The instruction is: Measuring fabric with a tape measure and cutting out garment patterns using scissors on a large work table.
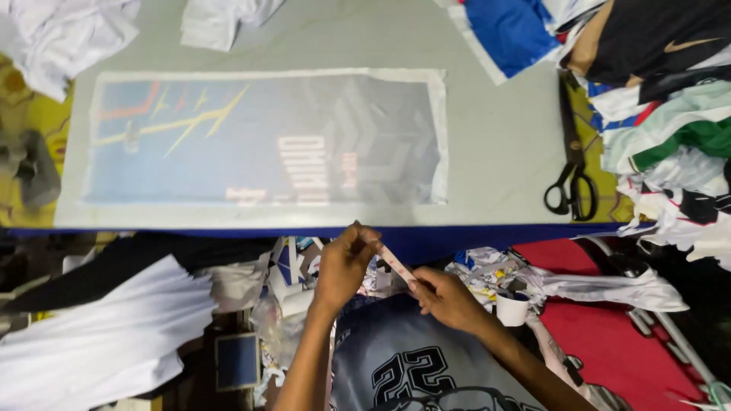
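Observation:
My left hand [344, 262] and my right hand [449, 298] hold a short pinkish strip [394, 263] stretched between them, just below the table's front edge. The left fingers pinch its upper end, the right fingers pinch its lower end. A printed sheet [263, 141] with blue and grey graphics and a white border lies flat on the grey table [502, 144] in front of me. A small white roll [512, 309] sits close to my right wrist.
Black scissors [572, 179] lie at the table's right side. Piles of coloured fabric [662, 114] are stacked at the right, white cloth [61, 30] at the far left. Below the table edge are white sheets [99, 335], scraps and red fabric [609, 327].

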